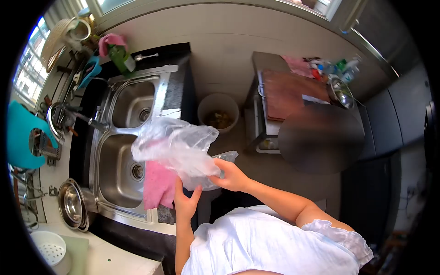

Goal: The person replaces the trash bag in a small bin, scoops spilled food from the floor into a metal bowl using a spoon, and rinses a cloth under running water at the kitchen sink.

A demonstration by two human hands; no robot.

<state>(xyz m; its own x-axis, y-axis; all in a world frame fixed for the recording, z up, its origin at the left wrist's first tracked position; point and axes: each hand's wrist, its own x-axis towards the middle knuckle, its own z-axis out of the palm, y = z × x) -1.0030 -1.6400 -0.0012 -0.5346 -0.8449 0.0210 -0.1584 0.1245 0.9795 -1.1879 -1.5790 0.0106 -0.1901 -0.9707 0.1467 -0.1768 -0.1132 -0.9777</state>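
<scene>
A clear, crumpled plastic bag [176,144] is spread between my two hands, in front of the double steel sink [117,169]. My right hand [230,176] grips its right side, with the fingers pressed on the plastic. At the bag's lower edge is my left hand [185,201], its thumb and fingers rising to the plastic and partly hidden by it. A pink cloth [158,185] lies over the sink's front edge, just left of my left hand and partly under the bag.
A bin [218,112] with scraps stands on the floor beyond the bag. Metal bowls [72,206] sit left of the sink, below a faucet [98,124]. On the right, a table holds a brown board [291,94], a knife and bottles, with a dark round surface [321,140] nearer.
</scene>
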